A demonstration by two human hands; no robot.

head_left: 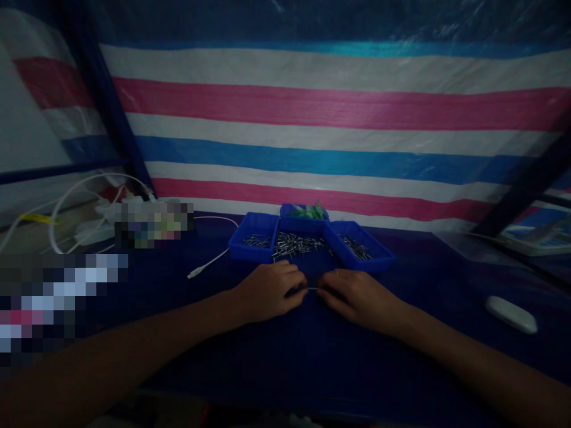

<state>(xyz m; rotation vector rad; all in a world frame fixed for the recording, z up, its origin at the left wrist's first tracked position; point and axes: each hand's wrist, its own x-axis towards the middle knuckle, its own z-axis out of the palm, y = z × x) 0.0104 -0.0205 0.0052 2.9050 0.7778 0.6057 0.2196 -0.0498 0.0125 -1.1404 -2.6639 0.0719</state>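
Observation:
A thin metal pin (312, 289) spans the gap between my two hands, just above the dark blue table (285, 362). My left hand (274, 290) pinches its left end, and my right hand (352, 294) pinches the right end. The fingertips cover both ends, so its full shape is hidden. Right behind my hands lies a loose pile of similar metal pins (297, 244). Around that pile stand three blue bins: the left bin (252, 252) with some pins, the right bin (375, 258) with more, and the back bin (306, 223) holding green pieces I cannot make out.
A white cable (214, 261) with a plug end lies left of the bins. Farther left are tangled cables (56, 214) and blurred items. A white rounded object (511, 314) rests at the right. Behind the table hangs a striped plastic sheet (330, 107) between dark blue posts.

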